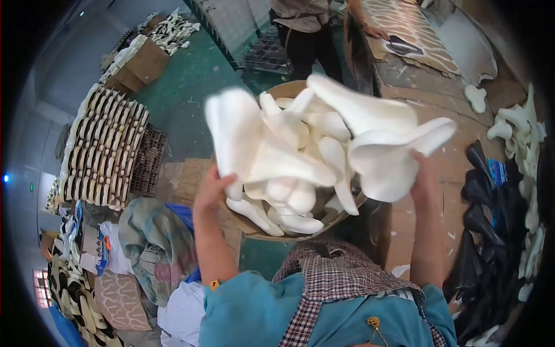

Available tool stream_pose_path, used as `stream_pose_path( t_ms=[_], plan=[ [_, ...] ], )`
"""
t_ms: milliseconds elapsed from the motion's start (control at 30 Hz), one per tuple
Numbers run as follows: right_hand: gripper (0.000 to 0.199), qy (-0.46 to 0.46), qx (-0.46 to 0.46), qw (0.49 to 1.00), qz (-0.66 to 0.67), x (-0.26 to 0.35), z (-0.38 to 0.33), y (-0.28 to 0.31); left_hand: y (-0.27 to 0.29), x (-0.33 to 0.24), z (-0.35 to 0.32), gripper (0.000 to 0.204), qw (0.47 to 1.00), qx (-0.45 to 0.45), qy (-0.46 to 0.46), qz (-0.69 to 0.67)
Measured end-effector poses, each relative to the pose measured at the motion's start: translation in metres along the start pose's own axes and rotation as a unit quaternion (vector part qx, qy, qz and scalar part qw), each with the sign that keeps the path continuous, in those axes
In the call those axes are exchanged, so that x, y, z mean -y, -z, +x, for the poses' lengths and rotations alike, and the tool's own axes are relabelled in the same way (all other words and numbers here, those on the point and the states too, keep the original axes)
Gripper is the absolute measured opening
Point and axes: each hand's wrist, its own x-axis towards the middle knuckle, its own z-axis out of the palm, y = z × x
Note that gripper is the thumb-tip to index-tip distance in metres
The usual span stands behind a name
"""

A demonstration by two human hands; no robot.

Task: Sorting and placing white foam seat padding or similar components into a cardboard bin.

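Observation:
My left hand grips a white saddle-shaped foam pad by its outer edge, above the left side of an open cardboard box. At the right, my right hand is closed around the edge of another white foam pad. A long white foam pad lies against that one; whether my right hand also holds it, I cannot tell. Several similar loose pads fill the box between my hands. Both raised pads are slightly blurred, and most of my fingers are hidden behind them.
A cardboard-covered table runs along the right, with black saddle-shaped pieces and white foam pads on it. Stacked pads and a cloth heap stand left. Ahead, another person stands with a hand near a dark piece.

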Motion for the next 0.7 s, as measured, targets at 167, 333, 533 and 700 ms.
stream_pose_path(
  t_ms=[167,333,533,700],
  plan=[
    [0.051,0.046,0.014,0.984,-0.173,-0.083,0.039,-0.035,-0.01,0.14,-0.003,0.082,0.976,-0.171,0.102,0.092],
    [0.058,0.132,-0.024,0.957,-0.259,-0.089,0.07,-0.026,-0.017,0.172,-0.008,0.057,0.935,-0.156,-0.155,0.28],
    [0.052,0.455,-0.156,0.837,-0.261,-0.029,0.024,-0.102,-0.001,0.142,-0.028,0.045,0.979,-0.04,-0.074,0.187],
    [0.044,0.426,-0.171,0.783,-0.421,-0.053,0.034,-0.102,0.005,0.15,-0.041,0.038,0.979,-0.063,-0.094,0.17]
  ],
)
